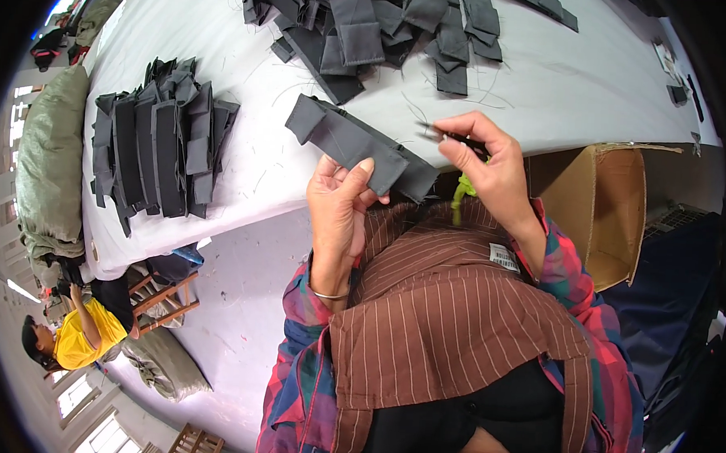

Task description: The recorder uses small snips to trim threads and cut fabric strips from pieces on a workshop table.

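My left hand (339, 209) pinches a folded dark grey fabric strip (352, 149) between thumb and fingers, over the near edge of the white table. Another layer of the same cloth shows behind it. To the right, my right hand (501, 174) is closed around small dark thread snips (466, 140), whose pointed tips face left, apart from the strip. Bright green cord or ribbon (461, 197) hangs below this hand. Loose threads lie near the tips.
On the white table (260, 161) sit a stack of dark strips (160, 145) at left and a loose heap (356, 24) farther back. A cardboard box (623, 213) stands at right. Beyond the table's left end are a person in yellow (95, 332), a wooden stool (165, 303) and a large green sack (50, 156).
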